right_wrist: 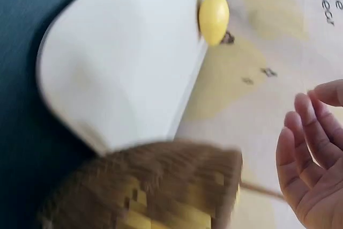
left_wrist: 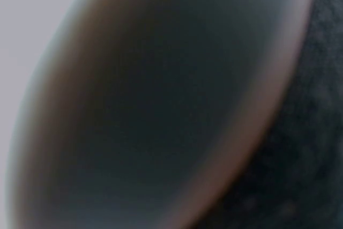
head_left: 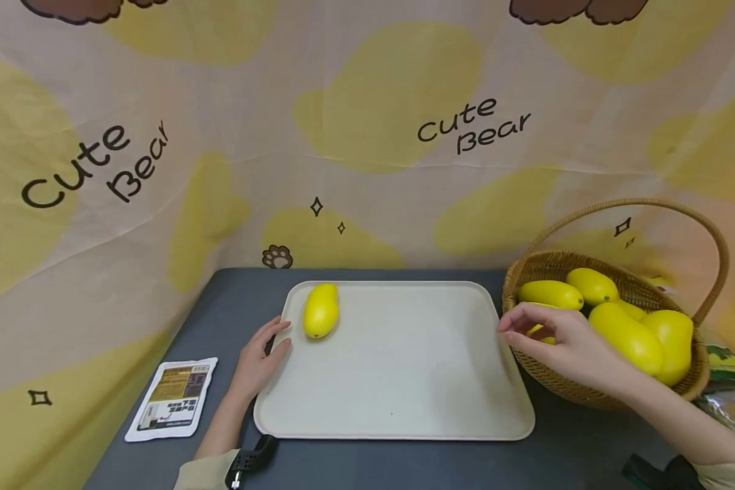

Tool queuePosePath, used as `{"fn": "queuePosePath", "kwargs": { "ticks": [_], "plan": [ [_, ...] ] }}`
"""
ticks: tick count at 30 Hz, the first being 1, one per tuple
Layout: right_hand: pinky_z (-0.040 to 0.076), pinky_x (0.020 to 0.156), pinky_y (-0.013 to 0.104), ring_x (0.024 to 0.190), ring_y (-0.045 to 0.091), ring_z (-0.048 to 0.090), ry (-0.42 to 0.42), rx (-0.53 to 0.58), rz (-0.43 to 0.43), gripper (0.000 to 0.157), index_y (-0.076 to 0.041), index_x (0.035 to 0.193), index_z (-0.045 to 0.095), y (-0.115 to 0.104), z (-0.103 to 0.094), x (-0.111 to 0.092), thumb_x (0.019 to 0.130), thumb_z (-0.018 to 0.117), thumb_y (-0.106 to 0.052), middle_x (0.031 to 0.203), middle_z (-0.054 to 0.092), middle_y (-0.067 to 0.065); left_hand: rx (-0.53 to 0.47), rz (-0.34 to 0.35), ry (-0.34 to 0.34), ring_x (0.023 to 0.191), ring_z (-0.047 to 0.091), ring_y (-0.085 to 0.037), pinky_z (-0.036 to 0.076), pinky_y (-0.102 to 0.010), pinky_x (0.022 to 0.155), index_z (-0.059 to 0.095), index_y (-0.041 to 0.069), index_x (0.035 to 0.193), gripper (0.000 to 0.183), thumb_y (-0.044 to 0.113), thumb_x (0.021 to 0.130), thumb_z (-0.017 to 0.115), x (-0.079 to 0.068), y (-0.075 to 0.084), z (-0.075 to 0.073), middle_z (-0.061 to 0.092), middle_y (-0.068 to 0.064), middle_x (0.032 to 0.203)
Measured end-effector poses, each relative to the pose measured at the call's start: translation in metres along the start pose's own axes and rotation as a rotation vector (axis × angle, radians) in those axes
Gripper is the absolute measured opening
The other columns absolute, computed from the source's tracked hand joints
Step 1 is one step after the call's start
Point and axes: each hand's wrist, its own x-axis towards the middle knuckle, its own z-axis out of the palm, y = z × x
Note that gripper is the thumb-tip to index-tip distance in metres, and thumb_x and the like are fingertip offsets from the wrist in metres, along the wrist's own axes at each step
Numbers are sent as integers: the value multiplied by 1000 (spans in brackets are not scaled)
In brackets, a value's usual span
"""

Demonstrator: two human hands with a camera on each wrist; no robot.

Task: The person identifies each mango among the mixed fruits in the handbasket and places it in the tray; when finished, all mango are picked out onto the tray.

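Observation:
A yellow mango (head_left: 321,311) lies at the far left of a white tray (head_left: 398,381); the right wrist view shows the same mango (right_wrist: 214,19). My left hand (head_left: 262,361) rests at the tray's left edge, its fingers loosely spread beside the mango and holding nothing. Over the tray's right edge, in front of the wicker basket (head_left: 563,388), hovers my right hand (head_left: 566,340). Its fingers are loosely bent with nothing between them, as the right hand (right_wrist: 316,159) in its wrist view confirms. Several yellow mangoes (head_left: 627,337) fill the basket. The left wrist view is too blurred to read.
Left of the tray, a white printed packet (head_left: 173,399) lies on the dark grey table (head_left: 392,469). The basket's tall handle (head_left: 637,203) arches up at the right. Behind hangs a patterned cloth (head_left: 367,136). Another packet (head_left: 727,363) shows beyond the basket.

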Motion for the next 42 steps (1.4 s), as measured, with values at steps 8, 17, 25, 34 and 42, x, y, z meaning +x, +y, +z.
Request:
{"fn": "queuePosePath", "kwargs": {
  "ticks": [8, 17, 25, 34, 42],
  "plan": [
    [50, 59, 22, 76, 3, 58, 170, -413, -62, 27, -19, 96, 69, 35, -42, -33, 75, 82, -6, 90, 66, -10, 4, -1, 1, 144, 25, -33, 21, -56, 113, 53, 9, 139, 41, 20, 100, 56, -1, -1, 0, 33, -11, 155],
    [48, 62, 52, 86, 38, 57, 177, -627, 138, 36, -4, 103, 66, 66, -66, -51, 74, 83, -16, 101, 63, 23, -6, 30, 12, 144, 25, -34, 22, -55, 113, 54, 7, 138, 41, 21, 99, 57, -2, -3, 0, 33, -12, 155],
    [43, 72, 67, 103, 56, 47, -15, -582, 385, 77, 9, 129, 49, 83, -74, -51, 86, 68, -52, 123, 45, 40, 0, 19, 12, 144, 26, -34, 22, -55, 113, 54, 8, 138, 41, 19, 99, 57, -2, -1, 0, 34, -12, 155],
    [40, 78, 68, 105, 62, 44, -72, -564, 418, 85, 20, 130, 42, 87, -71, -51, 88, 66, -50, 123, 43, 44, 16, 7, 14, 144, 26, -33, 21, -55, 114, 55, 8, 138, 40, 19, 99, 57, -1, 0, 0, 34, -11, 155],
    [41, 74, 68, 102, 63, 45, -63, -564, 425, 83, 20, 129, 42, 86, -73, -49, 89, 67, -49, 123, 43, 47, 2, 2, 11, 144, 26, -32, 22, -54, 114, 55, 8, 138, 40, 19, 99, 58, -1, -1, 0, 34, -10, 155]
  ]
}}
